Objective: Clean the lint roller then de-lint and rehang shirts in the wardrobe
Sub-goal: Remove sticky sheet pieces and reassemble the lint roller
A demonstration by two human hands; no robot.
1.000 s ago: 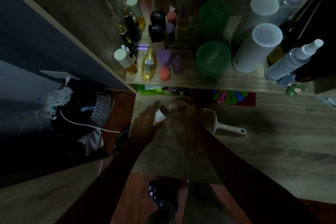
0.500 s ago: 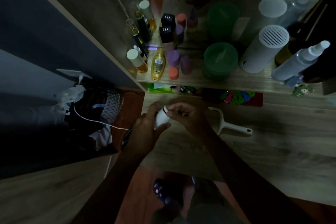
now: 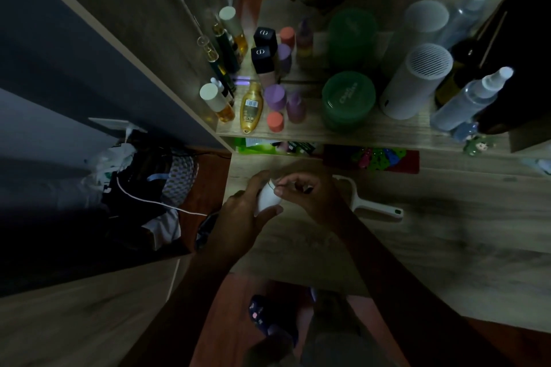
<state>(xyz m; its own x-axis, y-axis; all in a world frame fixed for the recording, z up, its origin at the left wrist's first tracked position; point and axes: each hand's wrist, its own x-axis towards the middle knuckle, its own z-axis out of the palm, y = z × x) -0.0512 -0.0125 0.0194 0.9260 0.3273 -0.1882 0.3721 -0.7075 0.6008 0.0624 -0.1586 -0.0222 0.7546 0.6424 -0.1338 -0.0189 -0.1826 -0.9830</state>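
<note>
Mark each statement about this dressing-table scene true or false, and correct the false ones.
1. The left hand grips the white roll. True.
2. The right hand rests flat on the table. False: it pinches at the roll's top.
3. The white handle lies on the table, right of the hands. True.
4. The green jar sits on the floor. False: it stands on the shelf.

Two hands (image 3: 247,214), one green jar (image 3: 348,98), two spray bottles (image 3: 465,101), one white cylinder (image 3: 416,80), two coral caps (image 3: 275,121).
</note>
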